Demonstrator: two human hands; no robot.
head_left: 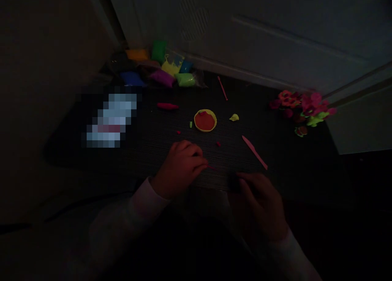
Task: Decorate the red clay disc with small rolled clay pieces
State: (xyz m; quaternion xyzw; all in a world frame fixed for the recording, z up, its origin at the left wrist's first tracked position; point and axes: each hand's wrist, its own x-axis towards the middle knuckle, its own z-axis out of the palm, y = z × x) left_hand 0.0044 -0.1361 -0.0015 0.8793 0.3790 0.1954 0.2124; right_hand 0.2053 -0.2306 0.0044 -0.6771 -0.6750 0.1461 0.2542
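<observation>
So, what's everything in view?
Disc: one, red, yellow rim, centre
Bits: three, red, on and before disc
Stub: one, light green, left of disc
Lump: one, yellow, right of disc
Pointed tool: one, red, left of disc
Slim stick: one, pink, behind disc
Knife-shaped tool: one, pink, front right
Clay packets: seven-plus, mixed, back left
Pixelated patch: one, pale blue, left
Flower cluster: one, pink, orange, green, right
Table: one, dark, beneath
Wall: one, grey, behind
Strand: one, pink, front centre
Sleeves: two, pale, front
Left hand: one, bare, front
Right hand: one, bare, front

Coloured packets [173, 67] heaped near pale panelled wall [275, 44] — bright patch [112, 120] at left (pixelated) — pink-red flower-like cluster [315, 103] at right.
</observation>
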